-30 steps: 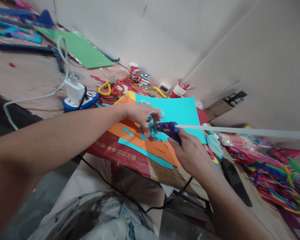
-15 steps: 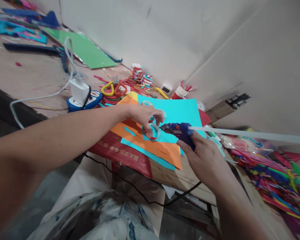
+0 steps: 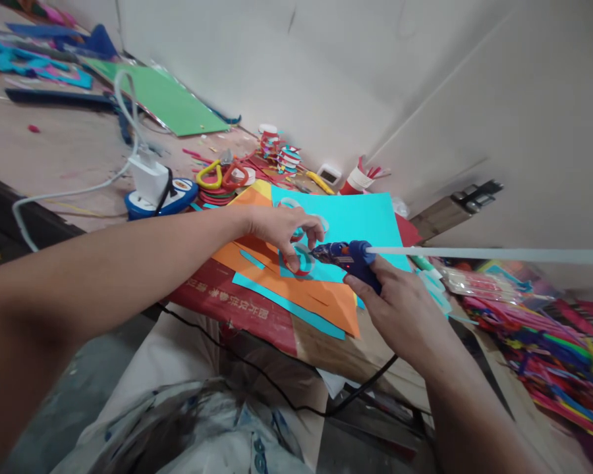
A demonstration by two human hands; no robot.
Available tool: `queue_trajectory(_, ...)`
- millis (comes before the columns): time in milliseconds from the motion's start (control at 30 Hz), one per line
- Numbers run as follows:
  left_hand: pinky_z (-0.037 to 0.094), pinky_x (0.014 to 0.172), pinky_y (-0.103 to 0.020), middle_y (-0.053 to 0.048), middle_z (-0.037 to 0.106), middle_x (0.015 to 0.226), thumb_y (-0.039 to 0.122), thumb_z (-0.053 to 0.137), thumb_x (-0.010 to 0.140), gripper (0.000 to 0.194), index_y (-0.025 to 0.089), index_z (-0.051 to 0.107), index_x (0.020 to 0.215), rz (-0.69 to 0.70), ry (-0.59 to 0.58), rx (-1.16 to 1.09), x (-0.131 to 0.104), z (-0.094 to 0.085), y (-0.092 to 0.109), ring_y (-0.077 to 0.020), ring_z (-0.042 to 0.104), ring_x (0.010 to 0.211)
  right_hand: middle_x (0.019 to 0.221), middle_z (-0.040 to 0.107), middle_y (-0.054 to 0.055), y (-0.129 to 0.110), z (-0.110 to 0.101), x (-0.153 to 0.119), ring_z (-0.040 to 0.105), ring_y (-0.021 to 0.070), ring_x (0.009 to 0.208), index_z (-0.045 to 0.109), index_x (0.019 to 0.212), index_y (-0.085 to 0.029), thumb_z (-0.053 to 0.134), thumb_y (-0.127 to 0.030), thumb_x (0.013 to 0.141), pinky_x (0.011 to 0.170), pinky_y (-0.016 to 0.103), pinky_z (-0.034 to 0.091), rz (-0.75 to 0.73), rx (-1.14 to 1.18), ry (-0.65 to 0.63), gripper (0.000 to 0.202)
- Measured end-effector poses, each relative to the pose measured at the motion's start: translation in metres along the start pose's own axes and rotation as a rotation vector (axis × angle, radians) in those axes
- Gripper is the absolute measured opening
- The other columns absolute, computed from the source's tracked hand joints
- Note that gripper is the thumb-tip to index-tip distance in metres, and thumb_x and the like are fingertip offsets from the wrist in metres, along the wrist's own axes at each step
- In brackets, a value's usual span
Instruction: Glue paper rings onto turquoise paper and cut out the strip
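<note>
My left hand point(image 3: 289, 230) has its thumb and fingers around the edge of a small red-and-white ring point(image 3: 306, 264) resting on the paper. In my right hand point(image 3: 400, 299) is a blue glue gun point(image 3: 348, 257), and a long white glue stick point(image 3: 489, 254) sticks out of its back. The gun's nozzle is at the ring's right upper rim; whether it touches is too small to tell. More rings lie just behind my left fingers on a turquoise sheet point(image 3: 360, 214). Orange paper point(image 3: 326, 306) is under and in front of them.
Scissors with yellow and red handles point(image 3: 210, 176) lie behind my left forearm. A white plug point(image 3: 148, 178) stands at the left. A cup of red sticks point(image 3: 356, 181) is at the back, colourful pipe cleaners point(image 3: 548, 355) at the right. A black cable point(image 3: 257, 363) hangs along the front edge.
The glue gun and my right hand have shifted slightly left, the nozzle now nearer the ring's inside. My left hand keeps its hold. The whole view has moved a little.
</note>
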State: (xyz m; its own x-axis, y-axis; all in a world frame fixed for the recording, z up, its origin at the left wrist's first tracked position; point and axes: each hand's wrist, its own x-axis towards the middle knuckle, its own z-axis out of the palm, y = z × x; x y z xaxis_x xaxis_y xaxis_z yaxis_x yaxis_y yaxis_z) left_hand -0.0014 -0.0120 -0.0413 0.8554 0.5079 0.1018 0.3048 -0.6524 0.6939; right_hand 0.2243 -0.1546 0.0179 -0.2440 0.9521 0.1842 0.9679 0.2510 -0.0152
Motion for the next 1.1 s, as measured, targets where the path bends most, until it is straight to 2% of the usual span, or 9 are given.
queue_trajectory(200, 0.045, 0.090, -0.031, -0.006, 0.067, 0.128, 0.047, 0.087, 0.062, 0.073, 0.023, 0.061, 0.126, -0.031, -0.002, 0.089, 0.000, -0.001, 0.003, -0.0242, 0.061, 0.111, 0.076, 0.069, 0.007, 0.000, 0.002, 0.000, 0.061, 0.0222, 0.067, 0.057, 0.081, -0.023, 0.053, -0.038, 0.095, 0.060, 0.031, 0.039, 0.034, 0.104, -0.035, 0.021)
queue_trajectory(300, 0.044, 0.089, -0.030, -0.006, 0.068, 0.127, 0.047, 0.086, 0.063, 0.073, 0.023, 0.061, 0.126, -0.014, -0.001, 0.109, 0.001, -0.001, 0.001, -0.0234, 0.061, 0.108, 0.071, 0.065, 0.005, 0.003, 0.007, 0.000, 0.059, 0.0216, 0.065, 0.053, 0.075, -0.024, 0.053, -0.036, 0.092, 0.060, 0.031, 0.039, 0.022, 0.188, -0.005, 0.021)
queue_trajectory(433, 0.042, 0.087, -0.029, -0.006, 0.069, 0.125, 0.049, 0.087, 0.064, 0.071, 0.022, 0.062, 0.124, 0.030, 0.006, 0.106, 0.002, 0.000, -0.004, -0.0225, 0.061, 0.104, 0.074, 0.066, 0.006, 0.008, 0.016, -0.002, 0.061, 0.0235, 0.071, 0.058, 0.081, -0.023, 0.053, -0.035, 0.092, 0.065, 0.033, 0.043, -0.030, 0.241, 0.071, 0.017)
queue_trajectory(667, 0.042, 0.090, -0.029, -0.006, 0.071, 0.120, 0.049, 0.090, 0.063, 0.078, 0.023, 0.059, 0.131, 0.073, 0.014, 0.060, 0.002, 0.001, -0.010, -0.0243, 0.059, 0.114, 0.075, 0.066, 0.005, 0.016, 0.023, -0.011, 0.057, 0.0223, 0.068, 0.068, 0.101, -0.021, 0.051, -0.037, 0.097, 0.063, 0.033, 0.044, -0.058, 0.280, 0.059, 0.024)
queue_trajectory(833, 0.041, 0.092, -0.030, -0.007, 0.069, 0.125, 0.053, 0.090, 0.062, 0.074, 0.023, 0.065, 0.126, 0.048, 0.027, 0.120, 0.002, 0.001, -0.010, -0.0256, 0.058, 0.113, 0.075, 0.067, 0.005, 0.018, 0.022, -0.012, 0.057, 0.0218, 0.067, 0.068, 0.098, -0.020, 0.051, -0.038, 0.097, 0.064, 0.033, 0.045, -0.056, 0.316, 0.049, 0.025)
queue_trajectory(967, 0.038, 0.098, -0.034, -0.006, 0.071, 0.116, 0.057, 0.088, 0.064, 0.060, 0.026, 0.075, 0.113, 0.071, 0.033, 0.222, 0.003, -0.001, -0.010, -0.0277, 0.058, 0.112, 0.075, 0.066, 0.005, 0.022, 0.024, -0.011, 0.056, 0.0216, 0.066, 0.066, 0.093, -0.021, 0.051, -0.039, 0.096, 0.064, 0.033, 0.044, -0.061, 0.295, 0.083, 0.024)
queue_trajectory(1100, 0.034, 0.103, -0.036, -0.005, 0.071, 0.114, 0.059, 0.087, 0.065, 0.057, 0.029, 0.077, 0.112, 0.074, 0.029, 0.257, 0.003, -0.001, -0.010, -0.0298, 0.054, 0.119, 0.073, 0.064, 0.005, 0.026, 0.028, -0.011, 0.055, 0.0206, 0.064, 0.063, 0.083, -0.021, 0.052, -0.039, 0.095, 0.063, 0.032, 0.044, -0.066, 0.299, 0.100, 0.024)
